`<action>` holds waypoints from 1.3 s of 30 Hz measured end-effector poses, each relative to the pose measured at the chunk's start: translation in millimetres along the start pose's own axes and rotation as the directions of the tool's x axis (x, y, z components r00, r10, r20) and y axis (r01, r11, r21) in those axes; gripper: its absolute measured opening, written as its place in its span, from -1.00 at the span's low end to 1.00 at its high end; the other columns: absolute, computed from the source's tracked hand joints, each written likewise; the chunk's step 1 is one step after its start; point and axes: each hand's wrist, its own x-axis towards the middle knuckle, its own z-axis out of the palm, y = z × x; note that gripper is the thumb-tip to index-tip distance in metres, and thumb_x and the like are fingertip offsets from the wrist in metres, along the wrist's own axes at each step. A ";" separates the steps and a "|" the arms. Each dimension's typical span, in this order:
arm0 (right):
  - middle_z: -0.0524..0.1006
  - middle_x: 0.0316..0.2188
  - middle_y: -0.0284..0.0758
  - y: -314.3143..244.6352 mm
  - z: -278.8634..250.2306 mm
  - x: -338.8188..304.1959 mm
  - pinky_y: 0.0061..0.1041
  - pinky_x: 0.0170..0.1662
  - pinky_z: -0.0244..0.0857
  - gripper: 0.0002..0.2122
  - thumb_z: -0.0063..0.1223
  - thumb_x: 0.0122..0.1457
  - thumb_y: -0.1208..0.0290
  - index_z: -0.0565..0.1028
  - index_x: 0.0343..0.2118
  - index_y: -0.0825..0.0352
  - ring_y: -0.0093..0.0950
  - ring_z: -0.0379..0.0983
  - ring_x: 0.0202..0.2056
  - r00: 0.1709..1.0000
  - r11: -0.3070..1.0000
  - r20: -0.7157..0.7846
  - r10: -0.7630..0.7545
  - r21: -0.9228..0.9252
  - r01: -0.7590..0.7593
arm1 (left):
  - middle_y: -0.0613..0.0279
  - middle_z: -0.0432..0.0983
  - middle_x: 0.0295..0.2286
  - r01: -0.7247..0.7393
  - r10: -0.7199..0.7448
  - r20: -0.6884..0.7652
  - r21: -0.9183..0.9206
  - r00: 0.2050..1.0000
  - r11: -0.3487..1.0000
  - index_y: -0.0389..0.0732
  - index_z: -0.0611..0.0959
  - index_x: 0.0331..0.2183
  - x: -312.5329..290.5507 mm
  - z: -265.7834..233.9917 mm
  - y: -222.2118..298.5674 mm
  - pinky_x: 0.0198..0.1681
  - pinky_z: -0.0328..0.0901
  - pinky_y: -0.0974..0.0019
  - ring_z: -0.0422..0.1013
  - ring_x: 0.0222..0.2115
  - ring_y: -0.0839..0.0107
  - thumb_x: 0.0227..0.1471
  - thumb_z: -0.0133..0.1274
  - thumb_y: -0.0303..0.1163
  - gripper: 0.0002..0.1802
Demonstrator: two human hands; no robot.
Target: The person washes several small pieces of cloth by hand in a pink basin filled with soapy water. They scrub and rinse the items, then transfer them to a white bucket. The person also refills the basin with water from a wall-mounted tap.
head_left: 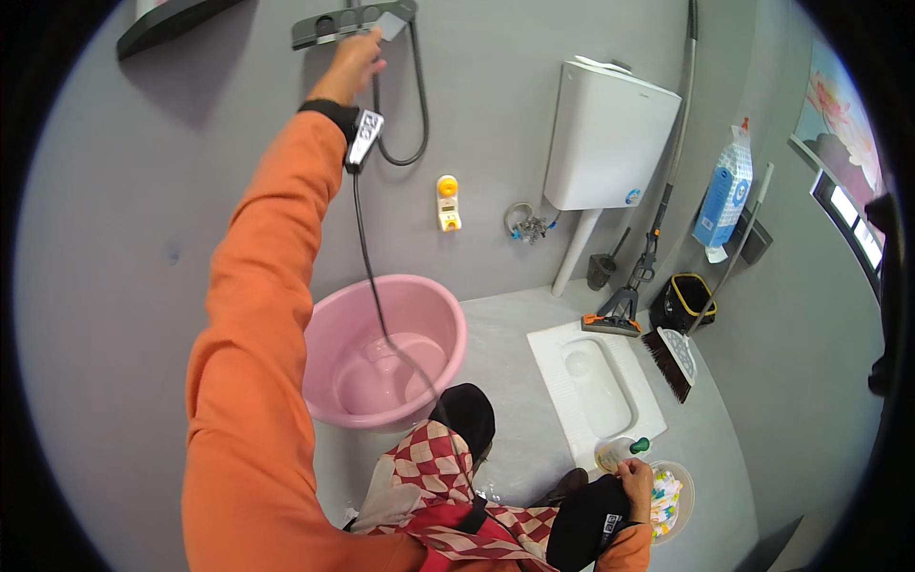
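Observation:
My left arm, in an orange sleeve, stretches up to a grey shower mixer point(329, 27) on the wall. My left hand point(355, 65) is at its light grey tap handle point(390, 26), fingers partly curled against it. Low on the right, my right hand point(637, 484) is closed at a clear bottle point(611, 456) with a green top; the fingertips overlap its near side. Next to that hand stands a pale round basin point(686, 510) with white, yellow and green patterned cloth in it.
A pink tub point(450, 319) stands on the floor below the mixer. Beside it are a squat toilet point(548, 353), a white cistern point(615, 133), a mop point(612, 326), a broom point(675, 360) and a black bin point(681, 303). A dark cable point(362, 238) hangs from my left wrist across the tub.

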 end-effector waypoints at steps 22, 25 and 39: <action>0.46 -0.66 -0.39 -9.1 -4.1 0.8 -0.64 -0.52 0.20 -0.80 -0.01 0.13 0.37 0.48 -0.49 0.42 -0.64 0.33 -0.62 0.998 0.966 0.063 -0.012 0.258 -0.005 | 0.17 0.47 -0.31 0.325 -0.302 0.311 -0.023 0.901 0.945 -0.18 0.50 -0.23 -111.6 -48.8 10.6 -0.21 0.36 0.28 0.44 -0.25 0.31 -0.04 0.11 -0.27 -0.68; 0.46 -0.65 -0.37 -3.5 -5.3 -1.7 -0.65 -0.52 0.20 -0.82 -0.02 0.13 0.39 0.49 -0.43 0.44 -0.63 0.33 -0.61 0.998 0.966 0.058 0.027 0.255 -0.041 | 0.22 0.40 -0.09 0.439 -0.445 0.272 0.087 0.853 0.894 -0.26 0.43 -0.06 -180.5 -97.3 -36.7 -0.19 0.34 0.41 0.36 -0.12 0.39 0.05 0.02 -0.27 -0.57; 0.50 -0.60 -0.37 -8.3 -4.7 -20.8 -0.65 -0.42 0.24 -0.82 -0.04 0.14 0.40 0.48 -0.42 0.44 -0.62 0.39 -0.53 0.999 0.992 -0.022 -0.030 0.123 0.033 | 0.31 0.48 -0.29 0.752 -0.601 -0.487 0.204 0.634 0.627 -0.18 0.51 -0.27 -470.4 -246.3 -218.8 -0.48 0.26 0.46 0.45 -0.39 0.48 0.00 0.02 -0.18 -0.70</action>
